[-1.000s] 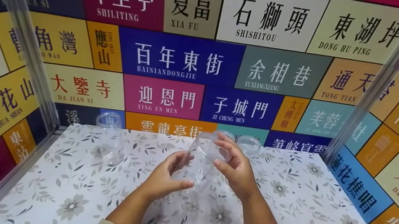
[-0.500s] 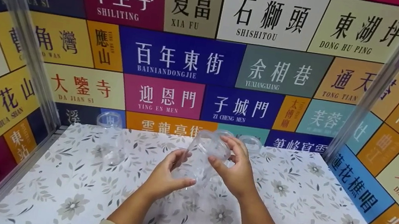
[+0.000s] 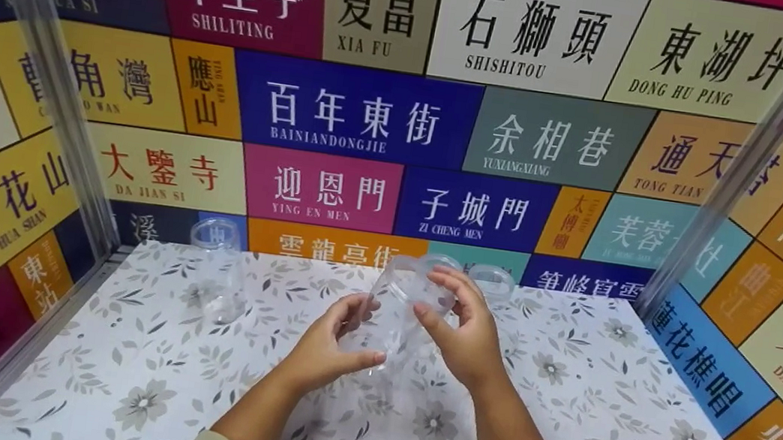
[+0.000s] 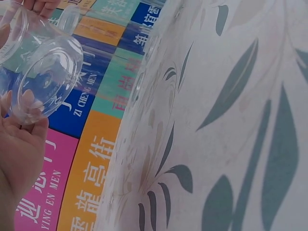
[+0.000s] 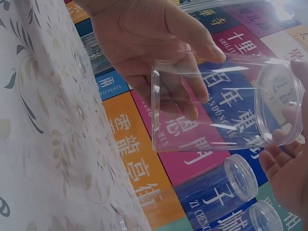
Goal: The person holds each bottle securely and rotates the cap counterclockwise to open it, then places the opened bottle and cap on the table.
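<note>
A clear plastic jar [image 3: 385, 317], tilted with its top toward the right hand, is held above the table in the head view. My left hand [image 3: 326, 344] grips its lower end, thumb in front and fingers behind. At the upper end my right hand [image 3: 468, 336] holds the round clear lid [image 3: 431, 292] between thumb and fingers. In the right wrist view the jar [image 5: 226, 103] looks see-through, with nothing visible inside. The left wrist view has the jar's round base [image 4: 45, 77] beside the left fingers. Transparency makes the lid's exact seating unclear.
Another clear jar [image 3: 214, 272] stands at the table's back left. Two more jars, one [image 3: 492, 285] at the back right and one [image 3: 443, 261] partly hidden, stand behind the right hand. A flower-patterned cloth covers the table [image 3: 143, 384]; a colourful sign-covered wall [image 3: 352, 113] rises behind.
The right fingers and thumb have shifted around the lid, moving slightly left and then easing back. My left hand and the jar have stayed nearly in place.
</note>
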